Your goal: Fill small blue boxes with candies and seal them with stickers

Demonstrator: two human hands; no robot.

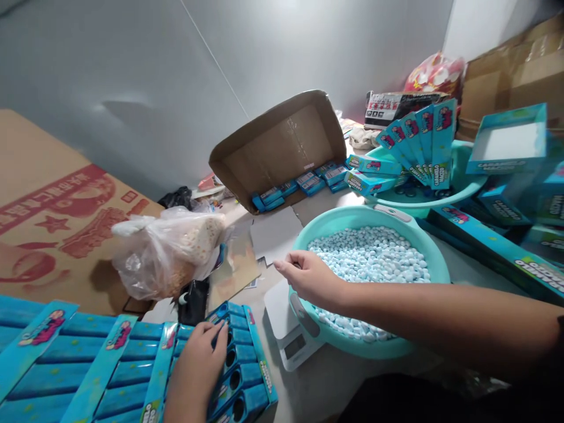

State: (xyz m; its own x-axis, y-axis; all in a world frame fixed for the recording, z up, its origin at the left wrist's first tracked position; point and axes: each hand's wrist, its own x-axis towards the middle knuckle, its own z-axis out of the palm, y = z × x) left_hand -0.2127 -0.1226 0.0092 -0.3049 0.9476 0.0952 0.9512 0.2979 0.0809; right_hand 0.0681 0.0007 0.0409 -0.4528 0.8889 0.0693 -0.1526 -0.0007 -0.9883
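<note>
My left hand rests with bent fingers on a row of blue candy boxes whose ends have round dark holes. Something dark blue shows between its thumb and fingers, but I cannot make it out. My right hand is closed, palm inward, over the near left rim of a turquoise basin. Whatever lies inside its fingers is hidden. The basin holds many small pale blue and white candies. Beneath the basin's left side sits a white kitchen scale.
A tilted cardboard carton holds small blue boxes. A second turquoise basin carries fanned-out blue cartons, with an open blue box beside it. At left, a clear plastic bag leans against a large printed carton.
</note>
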